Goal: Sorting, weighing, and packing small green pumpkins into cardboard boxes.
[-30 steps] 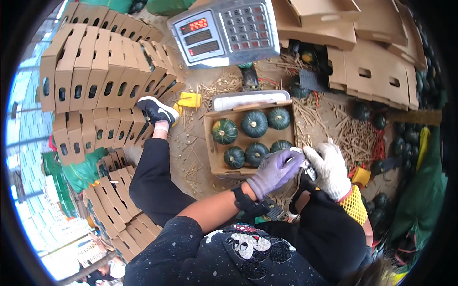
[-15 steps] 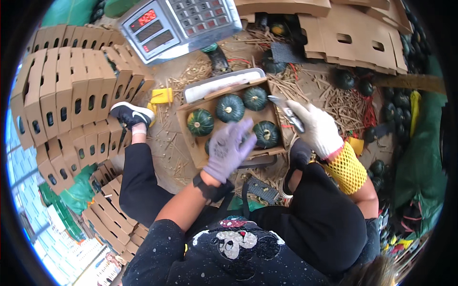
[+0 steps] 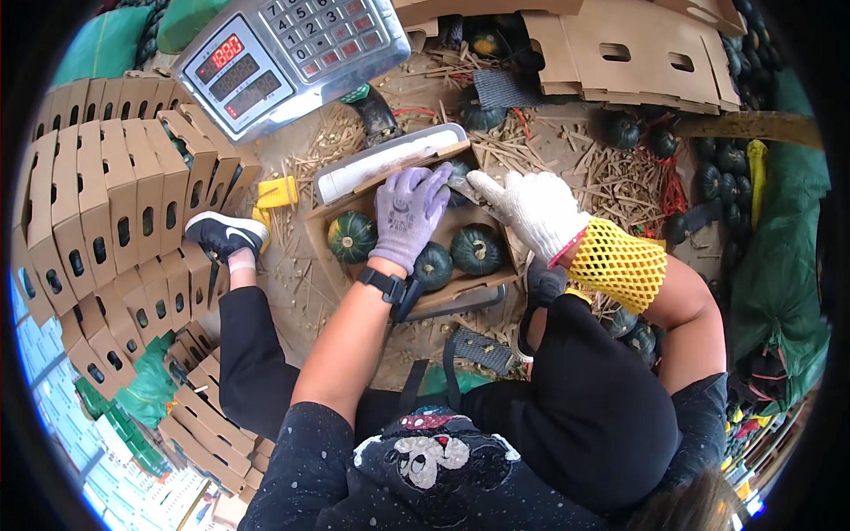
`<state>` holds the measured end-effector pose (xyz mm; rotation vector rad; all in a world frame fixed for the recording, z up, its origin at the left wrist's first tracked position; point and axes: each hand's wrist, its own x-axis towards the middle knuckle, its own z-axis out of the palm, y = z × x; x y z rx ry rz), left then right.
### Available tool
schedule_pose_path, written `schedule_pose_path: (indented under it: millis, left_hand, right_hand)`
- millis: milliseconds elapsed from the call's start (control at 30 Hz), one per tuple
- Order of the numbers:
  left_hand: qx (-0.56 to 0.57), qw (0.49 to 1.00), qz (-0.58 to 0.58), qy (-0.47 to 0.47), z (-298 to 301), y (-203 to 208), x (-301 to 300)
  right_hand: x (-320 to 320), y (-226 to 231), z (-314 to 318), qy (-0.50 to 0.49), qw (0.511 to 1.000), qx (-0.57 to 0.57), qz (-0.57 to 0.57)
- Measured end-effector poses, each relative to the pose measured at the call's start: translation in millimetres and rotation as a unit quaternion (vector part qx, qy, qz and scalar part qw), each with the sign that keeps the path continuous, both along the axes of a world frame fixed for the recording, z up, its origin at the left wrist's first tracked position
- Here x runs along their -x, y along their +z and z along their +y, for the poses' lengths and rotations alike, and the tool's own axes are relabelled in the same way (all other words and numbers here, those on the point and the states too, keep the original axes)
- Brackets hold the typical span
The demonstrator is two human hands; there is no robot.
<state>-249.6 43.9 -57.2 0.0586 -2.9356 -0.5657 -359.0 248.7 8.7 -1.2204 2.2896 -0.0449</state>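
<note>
A shallow cardboard box (image 3: 325, 265) holds several dark green kabocha squashes (image 3: 478, 249). My left hand (image 3: 409, 217), in a purple glove, lies closed over a squash at the box's middle, mostly covering it. Its fingertips reach toward the back-right squash (image 3: 458, 196). My right hand (image 3: 536, 208) wears a white knit glove with a yellow mesh sleeve at the wrist. It is closed on a small knife (image 3: 462, 186), whose blade is at the back-right squash's top; whether it touches the stem is hidden. An orange-mottled squash (image 3: 351, 236) sits at the box's left.
The box rests on a scale platform (image 3: 469, 303); its silver display unit (image 3: 292, 62) stands beyond. Stacked cardboard boxes (image 3: 115, 186) line the left, and flattened cartons (image 3: 633, 53) lie at the back right. Cut stems (image 3: 584, 159) litter the floor. More squashes (image 3: 624, 131) lie right.
My left hand has come down over the middle squash. My right hand has brought the knife leftward to the back-right squash. The view has shifted slightly, and the scale's reading has changed.
</note>
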Motion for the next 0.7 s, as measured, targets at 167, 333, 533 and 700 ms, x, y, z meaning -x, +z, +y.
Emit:
schedule_pose_path:
  millis: [167,333,533,700]
  left_hand:
    - [-0.104,0.988,0.075,0.089,3,20,-1]
    - [-0.273,0.866,-0.357,-0.221,34,106,-79]
    - [-0.126,0.983,-0.109,-0.072,57,44,-86]
    - [-0.067,0.997,-0.036,-0.002,68,8,-74]
  right_hand:
    - [2,13,16,-0.04,0.991,0.118,0.047]
    - [-17,28,69,0.016,0.993,0.11,0.029]
    - [-45,23,73,0.094,0.994,-0.025,0.049]
    - [-59,1,70,0.09,0.985,0.046,0.138]
